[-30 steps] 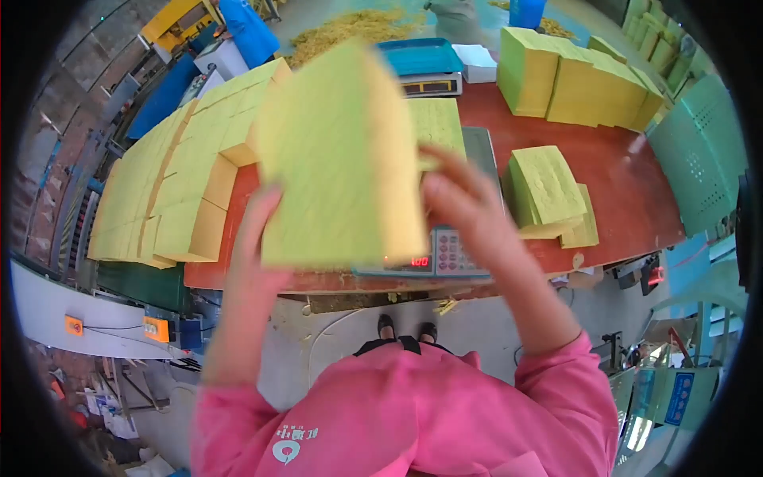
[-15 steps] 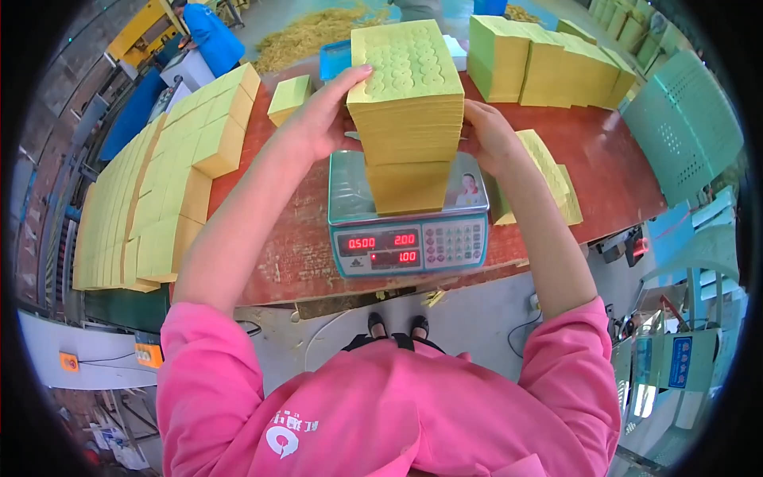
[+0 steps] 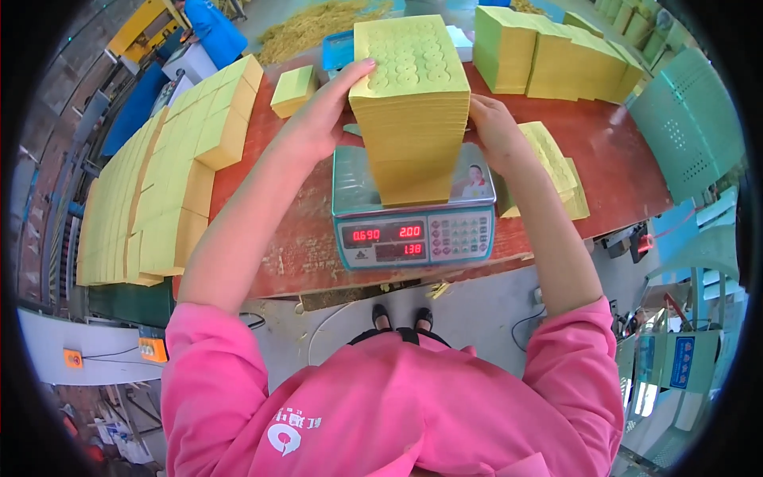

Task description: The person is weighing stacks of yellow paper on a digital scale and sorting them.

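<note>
A tall stack of yellow paper sheets (image 3: 409,131) with a stamped coin-like pattern on top stands upright on a digital scale (image 3: 461,238). My left hand (image 3: 327,115) is closed on the stack's left side, its thumb on the top edge and the other fingers partly hidden. On the right side my right hand (image 3: 499,135) presses the stack, with its fingertips hidden behind it. Red digits glow on the scale's front panel. Beside my right forearm lies a lower pile of yellow sheets (image 3: 544,163).
Rows of yellow paper blocks (image 3: 179,179) line the table's left side, and more blocks (image 3: 548,60) stand back right. A small block (image 3: 294,90) sits near a blue tray (image 3: 338,49). The red table (image 3: 274,262) has a green plastic chair (image 3: 687,127) at its right.
The upper part of the stack has come down onto the lower part, and the gap line between them no longer shows. Both hands still hold it. The scale's digits have changed.
</note>
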A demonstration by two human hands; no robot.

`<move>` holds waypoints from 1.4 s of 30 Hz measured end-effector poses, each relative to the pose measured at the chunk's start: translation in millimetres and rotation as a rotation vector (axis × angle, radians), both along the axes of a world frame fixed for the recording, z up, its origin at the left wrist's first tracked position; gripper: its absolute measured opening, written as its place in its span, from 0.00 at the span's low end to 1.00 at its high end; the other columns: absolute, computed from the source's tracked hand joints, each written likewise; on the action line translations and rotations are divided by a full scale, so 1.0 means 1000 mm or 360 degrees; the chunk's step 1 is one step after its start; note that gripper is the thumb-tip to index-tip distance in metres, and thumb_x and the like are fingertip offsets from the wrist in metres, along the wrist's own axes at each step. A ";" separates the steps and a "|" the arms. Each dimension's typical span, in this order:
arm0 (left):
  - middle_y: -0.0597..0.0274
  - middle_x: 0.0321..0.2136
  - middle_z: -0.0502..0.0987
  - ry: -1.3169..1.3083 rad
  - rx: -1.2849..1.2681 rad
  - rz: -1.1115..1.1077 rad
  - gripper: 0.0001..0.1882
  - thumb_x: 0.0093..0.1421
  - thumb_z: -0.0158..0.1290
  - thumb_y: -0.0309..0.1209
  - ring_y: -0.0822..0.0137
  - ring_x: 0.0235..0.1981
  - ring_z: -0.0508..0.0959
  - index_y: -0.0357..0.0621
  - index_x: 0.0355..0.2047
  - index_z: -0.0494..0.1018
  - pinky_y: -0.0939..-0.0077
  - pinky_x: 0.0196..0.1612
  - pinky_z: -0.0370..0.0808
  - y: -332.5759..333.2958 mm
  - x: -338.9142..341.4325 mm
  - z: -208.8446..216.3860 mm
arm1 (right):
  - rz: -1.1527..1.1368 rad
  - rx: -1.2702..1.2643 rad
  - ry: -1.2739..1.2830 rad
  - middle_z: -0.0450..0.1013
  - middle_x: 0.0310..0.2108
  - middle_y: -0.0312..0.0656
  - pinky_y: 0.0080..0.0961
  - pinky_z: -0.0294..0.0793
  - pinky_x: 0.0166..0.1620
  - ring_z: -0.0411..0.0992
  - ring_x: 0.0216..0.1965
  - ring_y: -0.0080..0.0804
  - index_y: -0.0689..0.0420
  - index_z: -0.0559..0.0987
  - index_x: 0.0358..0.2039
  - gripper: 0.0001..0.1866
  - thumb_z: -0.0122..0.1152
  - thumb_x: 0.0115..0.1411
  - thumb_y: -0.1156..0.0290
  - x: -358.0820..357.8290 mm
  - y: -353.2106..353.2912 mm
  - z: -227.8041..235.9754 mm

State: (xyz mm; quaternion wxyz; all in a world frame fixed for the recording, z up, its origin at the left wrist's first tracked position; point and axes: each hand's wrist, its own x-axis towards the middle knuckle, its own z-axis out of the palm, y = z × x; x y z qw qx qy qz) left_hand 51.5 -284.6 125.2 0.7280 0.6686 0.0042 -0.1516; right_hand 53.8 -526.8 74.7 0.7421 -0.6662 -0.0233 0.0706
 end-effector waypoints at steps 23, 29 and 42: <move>0.57 0.50 0.74 -0.0301 -0.0911 0.0284 0.31 0.66 0.46 0.54 0.65 0.49 0.76 0.43 0.59 0.65 0.68 0.48 0.76 -0.030 0.046 -0.131 | -0.0245 0.0466 0.0096 0.69 0.55 0.38 0.27 0.67 0.55 0.67 0.54 0.28 0.50 0.69 0.61 0.31 0.43 0.67 0.42 0.024 0.048 -0.037; 0.58 0.47 0.76 0.0090 -0.0964 0.0537 0.24 0.69 0.44 0.44 0.64 0.47 0.77 0.39 0.57 0.65 0.69 0.48 0.77 -0.037 0.051 -0.109 | -0.0207 0.0557 0.0159 0.74 0.44 0.38 0.26 0.75 0.42 0.73 0.42 0.26 0.57 0.74 0.53 0.29 0.52 0.64 0.45 0.064 0.032 -0.054; 0.48 0.62 0.64 -0.0462 0.2295 0.1122 0.29 0.64 0.47 0.41 0.50 0.65 0.60 0.42 0.63 0.61 0.58 0.66 0.54 0.164 -0.187 -0.279 | -0.0443 -0.0120 0.0089 0.77 0.34 0.42 0.25 0.74 0.41 0.76 0.35 0.28 0.66 0.78 0.43 0.12 0.47 0.66 0.75 -0.190 -0.097 -0.160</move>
